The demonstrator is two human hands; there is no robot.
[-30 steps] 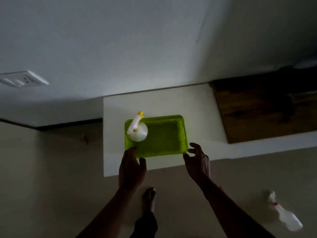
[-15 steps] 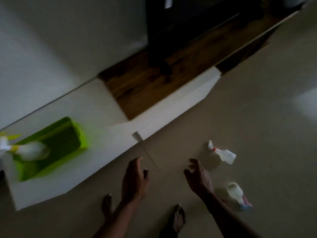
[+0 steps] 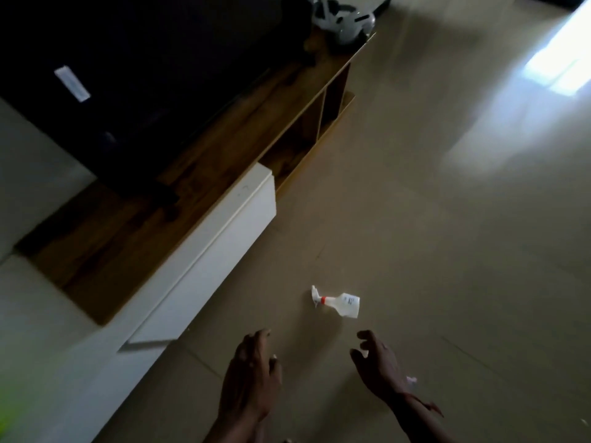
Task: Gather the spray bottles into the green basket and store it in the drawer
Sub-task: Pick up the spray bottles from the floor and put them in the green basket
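Item: small white plastic spray bottle with red collar [image 3: 339, 304], lying on its side on the beige tiled floor [image 3: 447, 235], just beyond both hands. Left hand [image 3: 251, 382] and right hand [image 3: 379, 366]: fingers spread, holding nothing. Green basket: only a blurred green edge [image 3: 3, 410] at near left. Step: gathering, apparently. Next: reach forward, close fingers round the bottle's body.

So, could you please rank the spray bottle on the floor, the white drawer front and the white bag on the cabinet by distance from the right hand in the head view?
1. Spray bottle, lying on the floor just ahead of the right hand.
2. White drawer front, to the left.
3. White bag, far end of the cabinet top.
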